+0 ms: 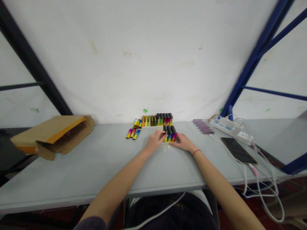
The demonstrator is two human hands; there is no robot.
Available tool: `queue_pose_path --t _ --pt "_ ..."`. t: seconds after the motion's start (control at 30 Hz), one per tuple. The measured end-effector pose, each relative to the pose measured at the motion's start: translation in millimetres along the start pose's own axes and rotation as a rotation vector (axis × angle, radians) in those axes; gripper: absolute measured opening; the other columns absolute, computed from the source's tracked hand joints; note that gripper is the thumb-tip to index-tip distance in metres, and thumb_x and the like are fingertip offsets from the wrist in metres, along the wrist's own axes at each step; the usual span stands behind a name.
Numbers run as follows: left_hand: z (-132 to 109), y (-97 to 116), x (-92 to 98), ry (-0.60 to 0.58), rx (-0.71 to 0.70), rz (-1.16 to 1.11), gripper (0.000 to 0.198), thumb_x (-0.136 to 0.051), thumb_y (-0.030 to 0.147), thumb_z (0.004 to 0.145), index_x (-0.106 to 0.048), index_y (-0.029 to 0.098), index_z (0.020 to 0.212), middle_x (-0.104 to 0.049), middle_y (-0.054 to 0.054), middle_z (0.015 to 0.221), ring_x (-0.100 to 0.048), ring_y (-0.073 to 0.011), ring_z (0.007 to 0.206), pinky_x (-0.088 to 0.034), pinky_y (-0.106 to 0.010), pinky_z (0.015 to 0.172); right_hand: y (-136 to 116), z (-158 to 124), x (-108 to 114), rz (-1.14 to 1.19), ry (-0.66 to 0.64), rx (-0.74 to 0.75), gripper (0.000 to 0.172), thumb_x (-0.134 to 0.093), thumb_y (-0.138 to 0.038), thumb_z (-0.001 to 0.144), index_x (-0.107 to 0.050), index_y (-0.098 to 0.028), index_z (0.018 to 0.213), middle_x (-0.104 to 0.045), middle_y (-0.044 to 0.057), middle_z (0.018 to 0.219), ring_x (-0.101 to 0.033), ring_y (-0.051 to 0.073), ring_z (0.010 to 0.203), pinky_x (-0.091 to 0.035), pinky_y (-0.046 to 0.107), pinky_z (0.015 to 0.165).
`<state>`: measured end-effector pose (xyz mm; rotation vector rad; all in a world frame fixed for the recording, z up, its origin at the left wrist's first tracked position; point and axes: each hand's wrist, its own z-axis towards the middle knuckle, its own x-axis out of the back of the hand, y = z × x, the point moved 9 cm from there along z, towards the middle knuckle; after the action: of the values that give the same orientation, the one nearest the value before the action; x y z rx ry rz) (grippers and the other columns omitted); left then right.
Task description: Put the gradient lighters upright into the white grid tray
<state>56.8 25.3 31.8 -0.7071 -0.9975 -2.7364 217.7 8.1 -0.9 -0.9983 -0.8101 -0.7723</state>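
A small block of upright lighters (170, 136) with black tops and yellow, blue and red-purple bodies stands in a pale tray (166, 142) near the middle of the table. My left hand (154, 140) is at its left side, fingers bent and pinched on a lighter at the front left corner. Against the right side rests my right hand (185, 142), thumb along the front edge and fingers behind, steadying the tray. Behind stand more upright lighters (164, 119) in rows. Several loose lighters (132, 133) lie flat to the left.
An open cardboard box (50, 134) lies at the table's left. On the right are a white power strip (232, 129), a dark phone (238, 150) and trailing white cables (246, 179). A white wall (148, 64) rises behind the table (100, 166), with a blue metal frame (251, 60) at right.
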Motion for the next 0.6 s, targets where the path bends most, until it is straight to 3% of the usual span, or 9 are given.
queue_pose_path --t 0.37,0.53,0.6 --pt "1 10 -4.8 -0.098 -0.022 0.012 0.021 -0.055 0.039 0.091 -0.060 0.021 0.100 -0.064 -0.004 0.091 -0.064 -0.0169 0.085 -0.055 -0.032 0.081 -1 0 1 0.033 -0.004 0.001 0.046 -0.066 -0.053 0.080 -0.060 -0.014 0.104 -0.067 0.008 0.089 -0.059 0.021 0.079 -0.043 0.032 0.073" --pt "6 27 4.3 -0.074 -0.125 0.178 0.020 -0.051 0.035 0.093 -0.064 0.021 0.100 -0.062 -0.008 0.103 -0.060 -0.0205 0.100 -0.048 -0.035 0.093 0 0 0 0.031 -0.011 -0.012 0.047 -0.066 -0.053 0.080 -0.060 -0.013 0.104 -0.067 0.008 0.089 -0.059 0.021 0.078 -0.043 0.032 0.073" --pt "11 24 13.0 -0.071 -0.091 0.304 0.025 -0.050 0.037 0.093 -0.064 0.021 0.106 -0.063 -0.010 0.108 -0.058 -0.0235 0.105 -0.045 -0.038 0.096 0 0 1 0.032 -0.009 -0.013 0.047 -0.066 -0.053 0.080 -0.060 -0.013 0.105 -0.067 0.008 0.090 -0.059 0.021 0.079 -0.043 0.032 0.073"
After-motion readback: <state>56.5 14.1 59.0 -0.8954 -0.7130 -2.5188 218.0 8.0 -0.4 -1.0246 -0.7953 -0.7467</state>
